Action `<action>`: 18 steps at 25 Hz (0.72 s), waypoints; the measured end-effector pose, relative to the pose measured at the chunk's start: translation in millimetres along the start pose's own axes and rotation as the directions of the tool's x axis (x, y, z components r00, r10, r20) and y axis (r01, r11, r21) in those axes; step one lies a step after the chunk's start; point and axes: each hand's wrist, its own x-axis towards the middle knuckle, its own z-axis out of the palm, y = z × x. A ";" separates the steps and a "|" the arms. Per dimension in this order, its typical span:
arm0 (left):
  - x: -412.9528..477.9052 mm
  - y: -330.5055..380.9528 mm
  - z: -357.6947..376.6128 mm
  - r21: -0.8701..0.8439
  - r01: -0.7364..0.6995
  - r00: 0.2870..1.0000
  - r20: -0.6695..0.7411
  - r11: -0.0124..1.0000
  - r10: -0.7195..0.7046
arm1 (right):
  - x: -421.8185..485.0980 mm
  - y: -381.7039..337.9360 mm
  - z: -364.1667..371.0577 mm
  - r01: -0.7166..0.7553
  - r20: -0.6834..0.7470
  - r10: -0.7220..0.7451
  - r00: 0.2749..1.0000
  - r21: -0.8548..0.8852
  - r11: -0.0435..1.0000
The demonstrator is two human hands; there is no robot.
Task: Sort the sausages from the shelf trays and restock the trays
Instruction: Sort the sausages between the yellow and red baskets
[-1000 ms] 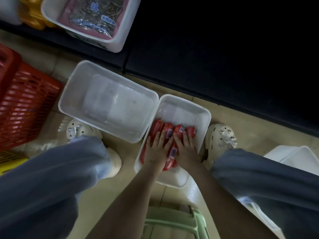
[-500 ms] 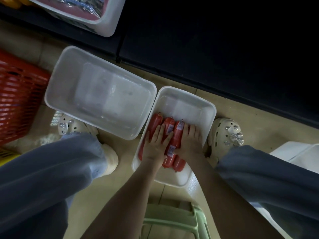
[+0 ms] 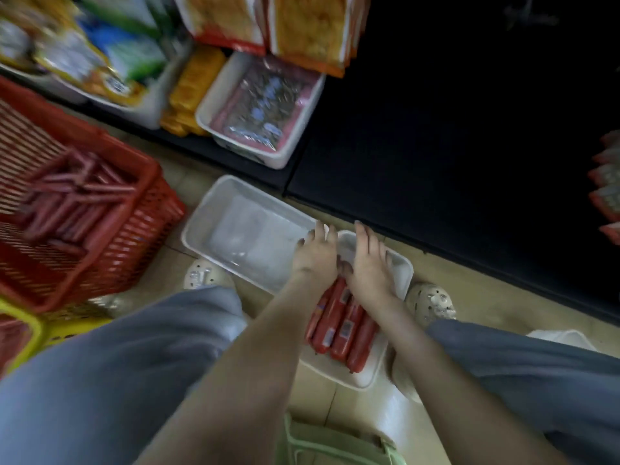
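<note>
Several red sausages lie side by side in a small white tray on the floor between my feet. My left hand hovers with straight fingers over the seam between this tray and a larger white tray to its left, which holds no sausages. My right hand is spread flat above the far half of the small tray, fingers pointing at the shelf. Neither hand holds anything. A red basket at the left holds several thin dark red sausages.
A dark shelf base runs behind the trays. On the shelf stand a white tray of pink packets, yellow packs and snack bags. A yellow basket sits at lower left, a green stool below me.
Both hands lifted off the sausages and moved forward over the far ends of the trays. The camera tilted up, bringing the shelf goods and the red basket's sausages into view.
</note>
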 end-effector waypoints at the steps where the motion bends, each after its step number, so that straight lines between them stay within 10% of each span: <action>1: -6.6 -11.1 -27.0 0.027 0.008 0.998 -0.067 1.000 -0.006 | 3.3 -21.2 -14.6 0.054 -0.045 -0.055 0.997 -0.017 0.998; 7: -65.3 -116.6 -172.2 0.317 0.070 0.940 -0.338 0.946 0.044 | 8.9 -164.6 -66.7 0.406 -0.085 -0.408 0.909 -0.042 0.913; 18: -189.9 -418.4 -47.2 -0.147 0.524 0.767 -0.347 0.839 -0.540 | 55.7 -372.7 83.7 0.811 0.354 -0.745 0.565 -0.073 0.580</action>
